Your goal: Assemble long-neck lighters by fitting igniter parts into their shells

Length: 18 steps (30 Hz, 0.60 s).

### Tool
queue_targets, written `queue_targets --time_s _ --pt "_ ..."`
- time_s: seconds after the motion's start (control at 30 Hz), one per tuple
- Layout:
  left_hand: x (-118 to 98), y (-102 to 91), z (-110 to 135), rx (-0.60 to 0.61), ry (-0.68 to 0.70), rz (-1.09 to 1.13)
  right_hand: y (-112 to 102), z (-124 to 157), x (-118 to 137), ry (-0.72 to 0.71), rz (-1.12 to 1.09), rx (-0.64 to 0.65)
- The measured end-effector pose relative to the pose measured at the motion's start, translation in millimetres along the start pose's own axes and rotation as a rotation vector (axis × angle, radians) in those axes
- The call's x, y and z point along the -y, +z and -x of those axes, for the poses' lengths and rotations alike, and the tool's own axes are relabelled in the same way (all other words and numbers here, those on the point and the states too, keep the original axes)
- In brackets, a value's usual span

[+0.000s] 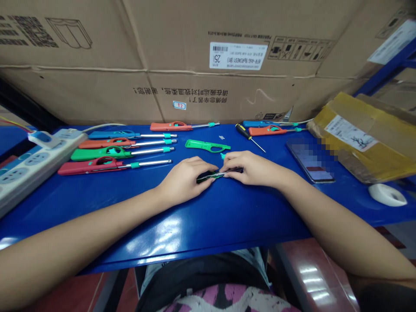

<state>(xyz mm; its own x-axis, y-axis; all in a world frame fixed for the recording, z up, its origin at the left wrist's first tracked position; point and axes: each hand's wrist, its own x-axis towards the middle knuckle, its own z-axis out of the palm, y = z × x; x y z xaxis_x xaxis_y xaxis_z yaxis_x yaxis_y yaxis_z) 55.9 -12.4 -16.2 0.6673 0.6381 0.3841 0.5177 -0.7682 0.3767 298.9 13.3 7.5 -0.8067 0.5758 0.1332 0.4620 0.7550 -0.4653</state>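
Note:
My left hand [186,181] and my right hand [253,169] meet near the middle of the blue table. Between them is a partly opened lighter [219,175], with green plastic and thin metal parts showing. Fingers of both hands are closed around it and cover most of it. Just beyond the hands lies a loose green casing half [208,145] with a trigger loop. A small teal trigger piece [223,155] shows beside my right fingertips. Tiny silvery screws [221,137] lie past the casing.
Several long-necked lighters, including a red one [91,166], lie at left beside a power strip [39,156]. A screwdriver [249,136], a phone [310,162], a yellow-taped parcel [367,134] and a white tape roll [387,195] are at right. A cardboard wall [182,56] stands behind.

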Motion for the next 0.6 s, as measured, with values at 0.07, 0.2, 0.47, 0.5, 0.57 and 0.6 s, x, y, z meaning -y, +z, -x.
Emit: queue_targets --time_s 0.07,0.2,0.47,0.5,0.57,0.6 --pt "0.3 0.1 -0.2 0.006 0.015 -0.006 -1.4 0.5 0.0 0.011 0.017 0.016" --pt "1.3 0.5 -0.3 0.002 0.033 0.0 -2.7 1.1 -0.4 0.028 0.035 0.03" --pt "2.2 1.5 0.8 0.0 0.067 -0.004 -1.9 1.3 2.8 0.038 0.066 0.047" --pt "2.4 1.7 1.1 -0.001 0.068 -0.013 -1.9 1.6 3.6 0.043 0.079 0.049" --pt "2.4 1.9 1.7 0.001 0.072 -0.037 -2.1 2.3 5.5 0.054 0.115 0.047" --pt "2.3 1.9 1.9 0.004 0.077 -0.054 -2.4 2.6 6.7 0.059 0.136 0.045"
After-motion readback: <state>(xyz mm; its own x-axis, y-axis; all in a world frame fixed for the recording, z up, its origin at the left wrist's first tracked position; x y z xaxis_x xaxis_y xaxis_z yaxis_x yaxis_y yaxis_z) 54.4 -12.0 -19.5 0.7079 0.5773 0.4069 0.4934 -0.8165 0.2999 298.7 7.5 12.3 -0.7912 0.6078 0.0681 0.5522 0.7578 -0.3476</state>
